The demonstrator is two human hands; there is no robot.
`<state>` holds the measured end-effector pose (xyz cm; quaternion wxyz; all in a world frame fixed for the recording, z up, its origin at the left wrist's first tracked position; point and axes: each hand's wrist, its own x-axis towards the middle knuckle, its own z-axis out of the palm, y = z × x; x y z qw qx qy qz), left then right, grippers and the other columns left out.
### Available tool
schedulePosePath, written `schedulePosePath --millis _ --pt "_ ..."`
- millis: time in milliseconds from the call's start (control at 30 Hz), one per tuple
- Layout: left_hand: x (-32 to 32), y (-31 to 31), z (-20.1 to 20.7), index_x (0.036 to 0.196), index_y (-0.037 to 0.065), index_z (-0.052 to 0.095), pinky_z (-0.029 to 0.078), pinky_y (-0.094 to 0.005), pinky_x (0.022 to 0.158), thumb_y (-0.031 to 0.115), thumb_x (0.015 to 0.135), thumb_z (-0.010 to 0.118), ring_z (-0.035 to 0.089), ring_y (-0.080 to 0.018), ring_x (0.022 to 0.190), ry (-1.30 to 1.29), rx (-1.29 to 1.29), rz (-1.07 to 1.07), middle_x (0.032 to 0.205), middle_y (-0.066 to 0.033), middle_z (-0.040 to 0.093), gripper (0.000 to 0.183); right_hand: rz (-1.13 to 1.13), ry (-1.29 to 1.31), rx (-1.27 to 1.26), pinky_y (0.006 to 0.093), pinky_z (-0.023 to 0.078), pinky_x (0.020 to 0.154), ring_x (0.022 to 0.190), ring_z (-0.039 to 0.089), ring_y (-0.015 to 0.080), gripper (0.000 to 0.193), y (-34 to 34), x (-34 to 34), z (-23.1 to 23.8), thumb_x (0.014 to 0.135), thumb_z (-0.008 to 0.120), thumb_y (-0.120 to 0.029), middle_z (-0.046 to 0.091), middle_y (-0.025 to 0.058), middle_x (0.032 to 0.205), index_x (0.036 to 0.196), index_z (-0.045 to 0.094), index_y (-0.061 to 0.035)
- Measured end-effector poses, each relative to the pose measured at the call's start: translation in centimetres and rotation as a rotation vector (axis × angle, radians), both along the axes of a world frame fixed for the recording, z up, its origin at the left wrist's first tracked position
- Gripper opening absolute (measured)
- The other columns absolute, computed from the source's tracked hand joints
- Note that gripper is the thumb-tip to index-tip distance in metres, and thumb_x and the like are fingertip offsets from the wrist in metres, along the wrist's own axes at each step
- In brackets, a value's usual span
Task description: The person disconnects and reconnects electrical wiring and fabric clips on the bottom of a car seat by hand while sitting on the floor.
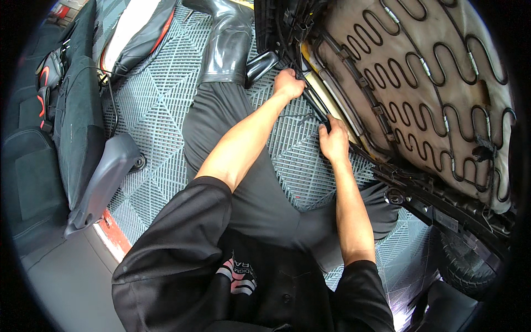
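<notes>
A car seat [420, 66] lies tipped up at the right, showing wavy black springs over its brown underside. Along its near edge runs a slim black bar [317, 105], beside a strip of pale yellow foam [326, 91]. My left hand [289, 84] is closed at the bar's far end, next to a dark wiring bundle. Lower down, my right hand [334, 141] is wrapped round the same bar, thumb toward me and fingertips mostly hidden. A thin black cable [296, 117] hangs between the two hands.
Grey slotted floor tiles [149, 105] lie beneath me. At the left stand dark car seats [33, 182] with a grey plastic side trim [108, 180]. A black rubber boot [221, 50] on my leg is just left of my left hand. A tyre [464, 265] sits lower right.
</notes>
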<state>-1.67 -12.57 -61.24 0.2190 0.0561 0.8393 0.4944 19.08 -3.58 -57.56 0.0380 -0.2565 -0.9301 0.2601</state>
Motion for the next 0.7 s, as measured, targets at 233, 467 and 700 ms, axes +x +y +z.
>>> schedulePosePath --millis 233,467,700 --pt "0.7 -0.5 -0.4 0.092 -0.001 0.07 0.054 -0.0421 0.084 0.024 0.07 0.08 0.069 -0.0368 0.091 0.342 -0.25 -0.06 0.09 -0.0213 0.071 0.034 0.089 -0.038 0.417 0.052 0.033 0.103 0.118 0.045 0.0335 0.065 -3.4 2.6 -0.1 0.081 0.067 -0.029 0.05 0.0151 0.129 0.137 0.051 -0.0002" --pt "1.3 -0.6 2.4 0.103 -0.005 0.067 0.053 -0.0465 0.092 0.025 0.077 0.074 0.066 -0.0418 0.103 0.218 -0.331 -0.122 0.103 -0.0303 0.067 0.041 0.098 -0.073 0.38 0.0526 0.029 0.112 0.13 0.042 0.0401 0.067 -3.8 3.0 -0.8 0.084 0.065 -0.041 0.046 0.0273 0.141 0.127 0.056 0.0096" --pt "1.6 -0.4 5.2 0.108 0.006 0.066 0.04 -0.0437 0.105 0.022 0.082 0.064 0.055 -0.0325 0.118 1.046 -0.339 -0.96 0.115 -0.0145 0.062 0.031 0.102 0.026 0.181 0.0483 0.035 0.11 0.126 0.051 0.0355 0.053 -2.0 3.9 0.2 0.085 0.064 -0.029 0.056 0.0188 0.137 0.126 0.059 0.0041"
